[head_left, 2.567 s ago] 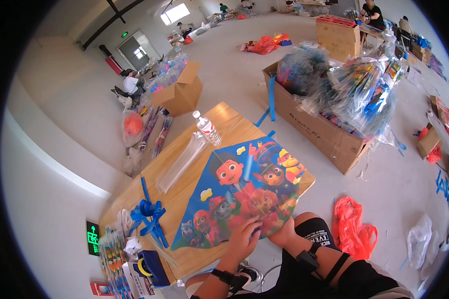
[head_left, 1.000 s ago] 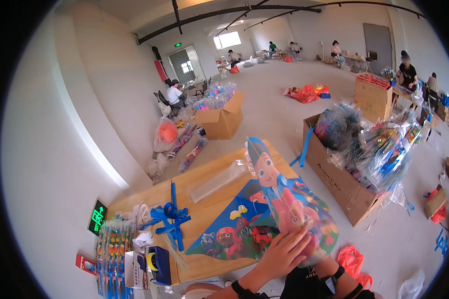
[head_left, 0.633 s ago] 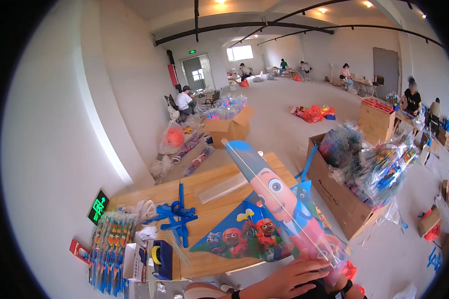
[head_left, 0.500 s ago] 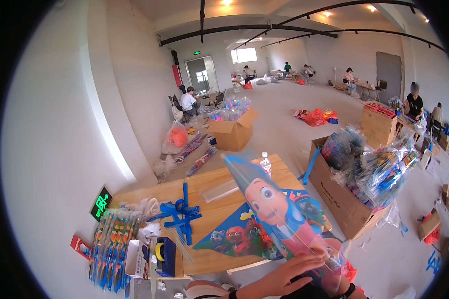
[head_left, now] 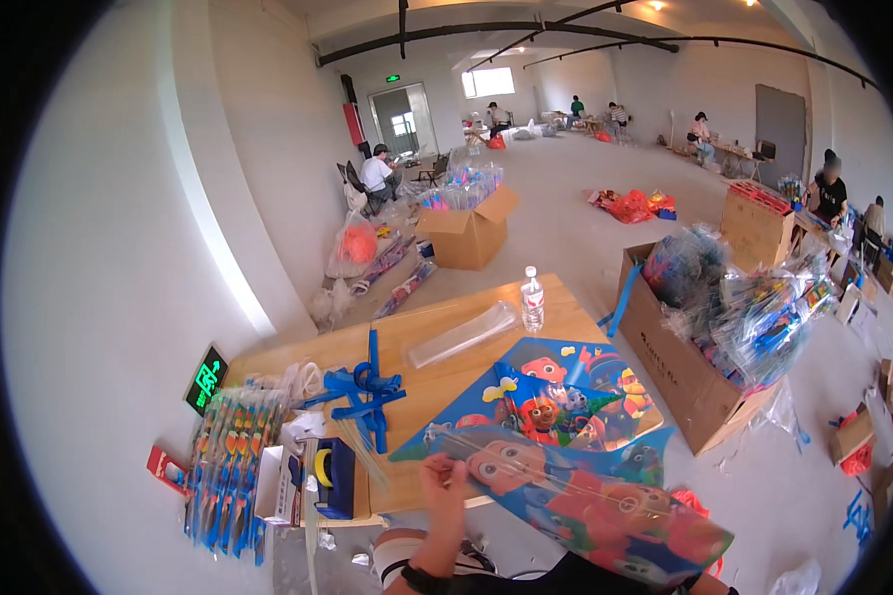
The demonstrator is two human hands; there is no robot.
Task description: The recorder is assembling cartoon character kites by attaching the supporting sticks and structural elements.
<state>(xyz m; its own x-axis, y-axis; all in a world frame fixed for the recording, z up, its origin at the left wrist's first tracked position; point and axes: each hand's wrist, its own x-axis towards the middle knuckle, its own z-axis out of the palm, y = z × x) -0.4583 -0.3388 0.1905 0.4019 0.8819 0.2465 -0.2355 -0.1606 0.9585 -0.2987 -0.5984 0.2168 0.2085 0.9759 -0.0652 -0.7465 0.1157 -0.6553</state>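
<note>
A kite (head_left: 595,496) printed with cartoon figures, rolled or folded into a long shape, stretches over my lap and the table's near edge. At its left end, the fingers of my left hand (head_left: 445,481) are pinched together on the kite. The kite covers my right hand; only a sliver of that arm shows by its lower right end, so its fingers are hidden. More printed kite sheets (head_left: 551,372) lie on the wooden table (head_left: 446,307) just beyond, spread flat with pointed corners.
Blue strips (head_left: 367,382), a clear plastic sleeve (head_left: 461,335) and a bottle (head_left: 532,299) are on the table. At left stand a tape dispenser (head_left: 332,481) and packed kites (head_left: 233,466). A carton (head_left: 680,367) stuffed with bagged kites stands right. Several people sit farther off.
The kite has swung down from a raised, tilted position to lie lower and more level. My left hand has moved left, from lying flat on it to pinching its left end.
</note>
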